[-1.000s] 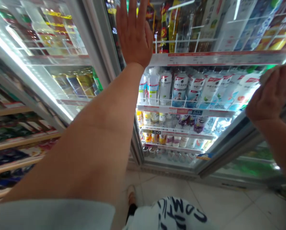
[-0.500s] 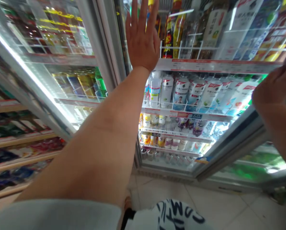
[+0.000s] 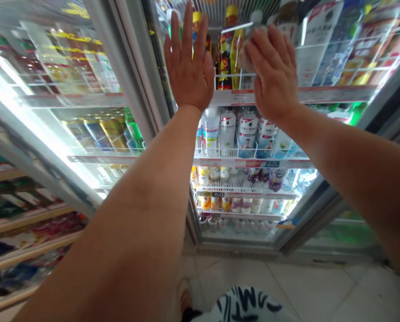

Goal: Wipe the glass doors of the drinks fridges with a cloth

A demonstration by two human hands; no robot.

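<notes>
My left hand lies flat against the glass door of a drinks fridge, palm forward and fingers spread. To its right, my right hand presses a pale cloth to the same glass. Most of the cloth is hidden under the palm and fingers. Behind the glass, next to the hands, stand bottles with black and yellow labels. Lower down, white-labelled bottles fill a shelf.
A metal door frame runs along the left, with another fridge section of cans beyond it. Wooden shelves of packaged goods stand at far left. Below is a tiled floor with one of my feet.
My right hand has swept from the far right edge leftward across the glass, close to my left hand. The left hand stays on the glass; the view has shifted slightly.
</notes>
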